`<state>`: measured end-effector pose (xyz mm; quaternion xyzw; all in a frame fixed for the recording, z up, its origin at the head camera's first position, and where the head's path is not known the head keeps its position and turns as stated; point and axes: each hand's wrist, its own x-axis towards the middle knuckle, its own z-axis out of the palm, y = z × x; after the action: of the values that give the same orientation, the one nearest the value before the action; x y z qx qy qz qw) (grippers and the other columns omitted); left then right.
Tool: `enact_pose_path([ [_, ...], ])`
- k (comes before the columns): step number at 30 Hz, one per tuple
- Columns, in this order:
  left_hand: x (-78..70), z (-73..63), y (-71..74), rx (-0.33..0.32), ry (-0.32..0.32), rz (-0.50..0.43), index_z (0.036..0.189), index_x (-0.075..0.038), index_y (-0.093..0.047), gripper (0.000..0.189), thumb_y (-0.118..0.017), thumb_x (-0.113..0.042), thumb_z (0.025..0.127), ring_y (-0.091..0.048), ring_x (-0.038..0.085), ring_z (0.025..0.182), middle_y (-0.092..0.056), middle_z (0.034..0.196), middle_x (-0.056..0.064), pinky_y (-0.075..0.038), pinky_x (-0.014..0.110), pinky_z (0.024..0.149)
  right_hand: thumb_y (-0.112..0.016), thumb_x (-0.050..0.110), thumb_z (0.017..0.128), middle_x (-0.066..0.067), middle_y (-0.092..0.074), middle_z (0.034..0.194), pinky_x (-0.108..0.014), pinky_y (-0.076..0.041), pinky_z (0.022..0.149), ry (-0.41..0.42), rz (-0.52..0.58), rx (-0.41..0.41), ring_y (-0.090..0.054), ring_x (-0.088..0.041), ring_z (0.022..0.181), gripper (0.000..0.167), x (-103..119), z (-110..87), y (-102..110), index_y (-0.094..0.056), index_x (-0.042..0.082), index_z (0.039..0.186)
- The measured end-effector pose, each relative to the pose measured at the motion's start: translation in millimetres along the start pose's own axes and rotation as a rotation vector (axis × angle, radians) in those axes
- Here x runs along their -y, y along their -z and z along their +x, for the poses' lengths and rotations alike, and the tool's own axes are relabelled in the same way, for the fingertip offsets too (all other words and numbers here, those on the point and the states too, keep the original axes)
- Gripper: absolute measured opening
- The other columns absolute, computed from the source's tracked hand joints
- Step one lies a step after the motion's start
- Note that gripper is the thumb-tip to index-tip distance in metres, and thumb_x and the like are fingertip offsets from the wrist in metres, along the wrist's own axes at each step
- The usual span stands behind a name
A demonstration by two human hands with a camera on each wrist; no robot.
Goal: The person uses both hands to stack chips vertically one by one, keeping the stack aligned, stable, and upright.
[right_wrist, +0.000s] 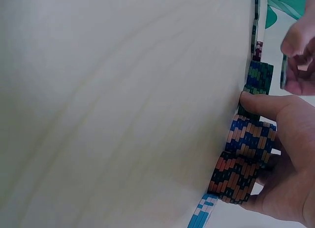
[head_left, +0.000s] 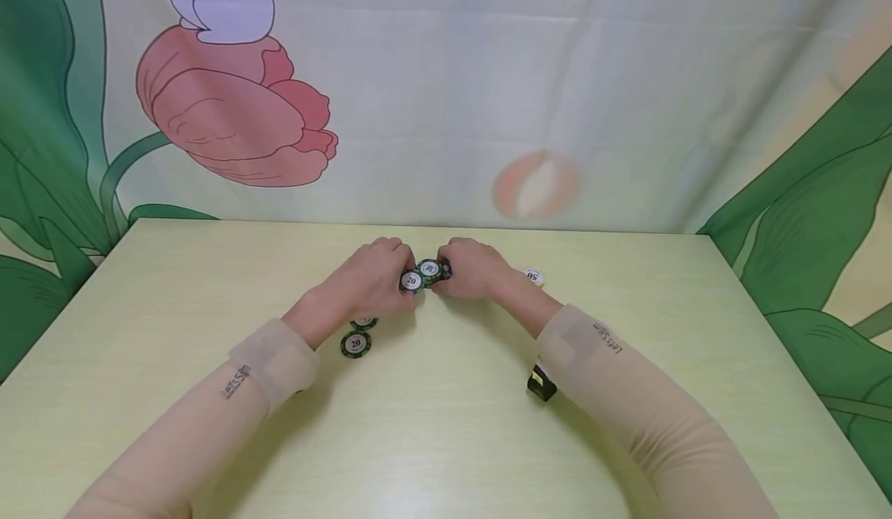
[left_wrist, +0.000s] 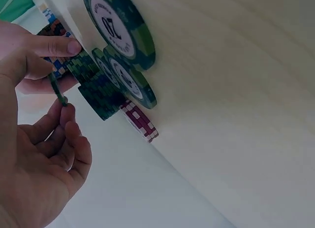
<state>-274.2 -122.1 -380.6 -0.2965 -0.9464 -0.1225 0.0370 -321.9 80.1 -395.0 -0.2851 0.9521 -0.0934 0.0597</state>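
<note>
My left hand (head_left: 372, 275) pinches one green poker chip (left_wrist: 57, 89) marked 20 between thumb and fingertips, held on edge in the left wrist view. Close to its right, my right hand (head_left: 474, 269) grips a stack of green chips (right_wrist: 248, 107), thumb against the near side and fingers behind. Another green stack (right_wrist: 261, 78) stands beside that one. A blue-and-tan stack (right_wrist: 251, 137) and an orange-and-black stack (right_wrist: 234, 179) line up along the right hand's fingers. From above, the hands hide most of these stacks.
Green 20 chips (head_left: 356, 344) lie flat by the left forearm. Maroon chips (left_wrist: 140, 120) sit past the green stacks. Light blue chips (right_wrist: 201, 213) are at the row's other end, and a chip marked 50 (head_left: 533, 276) lies behind the right wrist. A patterned curtain (head_left: 432, 116) hangs behind the table.
</note>
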Motion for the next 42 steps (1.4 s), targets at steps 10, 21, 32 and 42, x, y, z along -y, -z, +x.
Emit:
enact_pose_path([
  [10,-1.4,12.9,-1.4,0.011,0.086,0.026,0.106,-0.006,-0.069,0.037,-0.075,-0.031,0.080,-0.048,0.025,0.101,-0.053,0.103,0.005,-0.039,0.046,0.085,-0.078,0.033,0.089,-0.004,-0.062,0.097,-0.038,-0.050,0.072,0.000,-0.002,0.010,-0.057,-0.020,0.083,0.028,0,-0.7,0,-0.070,0.009,0.101],
  [21,0.7,20.7,-9.6,0.037,0.106,0.004,0.108,-0.006,-0.070,0.038,-0.078,-0.033,0.083,-0.048,0.025,0.102,-0.053,0.104,0.006,-0.038,0.047,0.089,-0.077,0.034,0.090,-0.004,-0.062,0.099,-0.038,-0.051,0.072,0.006,-0.004,0.014,-0.058,-0.020,0.083,0.028,0,-0.1,0,-0.070,0.010,0.102],
  [32,-0.6,19.7,-8.6,0.055,0.126,-0.009,0.130,-0.005,-0.065,0.052,-0.076,-0.035,0.089,-0.048,0.027,0.111,-0.053,0.115,0.009,-0.037,0.047,0.092,-0.077,0.036,0.090,-0.005,-0.063,0.102,-0.039,-0.052,0.076,0.009,-0.004,0.017,-0.059,-0.020,0.087,0.032,-1,0.3,0,-0.070,0.009,0.107],
  [42,5.0,20.6,-9.3,0.030,0.120,-0.047,0.118,-0.006,-0.073,0.040,-0.080,-0.034,0.090,-0.046,0.028,0.114,-0.052,0.118,0.009,-0.036,0.047,0.089,-0.077,0.036,0.090,-0.005,-0.063,0.102,-0.039,-0.052,0.077,0.011,-0.011,0.008,-0.059,-0.021,0.088,0.033,-1,-1.2,0,-0.070,0.008,0.107],
])
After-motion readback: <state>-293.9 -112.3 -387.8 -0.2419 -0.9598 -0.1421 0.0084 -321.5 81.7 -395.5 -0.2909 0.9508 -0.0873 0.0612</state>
